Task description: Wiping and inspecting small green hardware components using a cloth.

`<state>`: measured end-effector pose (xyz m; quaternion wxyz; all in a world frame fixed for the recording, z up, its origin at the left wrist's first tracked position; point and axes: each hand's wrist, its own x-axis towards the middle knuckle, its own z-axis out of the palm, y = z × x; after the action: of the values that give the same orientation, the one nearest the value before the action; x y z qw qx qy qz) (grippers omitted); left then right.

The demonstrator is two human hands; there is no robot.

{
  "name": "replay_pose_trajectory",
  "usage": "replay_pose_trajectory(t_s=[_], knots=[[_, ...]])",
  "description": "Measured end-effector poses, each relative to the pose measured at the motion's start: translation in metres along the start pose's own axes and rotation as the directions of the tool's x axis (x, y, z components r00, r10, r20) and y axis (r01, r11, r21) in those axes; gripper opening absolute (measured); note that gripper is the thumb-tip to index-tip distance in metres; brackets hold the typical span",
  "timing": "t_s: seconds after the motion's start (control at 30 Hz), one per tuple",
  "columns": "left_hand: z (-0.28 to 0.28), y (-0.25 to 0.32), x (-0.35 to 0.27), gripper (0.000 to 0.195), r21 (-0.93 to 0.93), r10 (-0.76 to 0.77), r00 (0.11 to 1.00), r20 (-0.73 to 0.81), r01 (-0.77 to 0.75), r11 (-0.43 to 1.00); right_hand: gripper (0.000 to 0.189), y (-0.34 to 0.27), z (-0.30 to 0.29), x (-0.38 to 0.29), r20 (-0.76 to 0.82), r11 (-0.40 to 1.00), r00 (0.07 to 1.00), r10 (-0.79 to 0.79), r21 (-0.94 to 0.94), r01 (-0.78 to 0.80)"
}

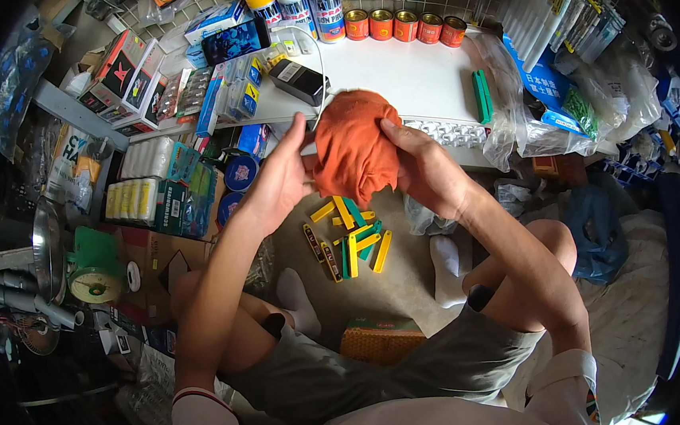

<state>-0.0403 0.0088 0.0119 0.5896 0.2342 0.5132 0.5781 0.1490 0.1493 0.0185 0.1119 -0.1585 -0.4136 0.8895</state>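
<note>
An orange-red cloth (pixel 357 145) hangs bunched in the air in front of me, above the floor by the table's front edge. My right hand (pixel 430 166) grips its right side, thumb on the front and the fingers mostly hidden behind. At the cloth's left edge is my left hand (pixel 277 174), its thumb raised and apart from the cloth. The left fingertips go partly behind the fabric, so whether they grip it is unclear. Below, several yellow and green folding-tool-like bars (pixel 352 243) lie in a loose pile on the floor, with two dark-and-yellow ones (pixel 322 250) beside them.
On the white table (pixel 387 72) stand spray cans (pixel 326 10), several small red tins (pixel 405 27), a black box-shaped device (pixel 296 82) and a phone (pixel 235 42) with a lit screen. A green bar (pixel 481 96) lies right. A green dial scale (pixel 96 271) stands left; a carton (pixel 381 341) sits between my legs.
</note>
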Motion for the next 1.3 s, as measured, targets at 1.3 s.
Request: replay_pose_trajectory(t_s=[1.3], knots=[[0.021, -0.024, 0.016, 0.031, 0.624, 0.622, 0.777, -0.096, -0.44, 0.646, 0.043, 0.004, -0.007, -0.004, -0.082, 0.96, 0.993, 0.087, -0.26, -0.106]])
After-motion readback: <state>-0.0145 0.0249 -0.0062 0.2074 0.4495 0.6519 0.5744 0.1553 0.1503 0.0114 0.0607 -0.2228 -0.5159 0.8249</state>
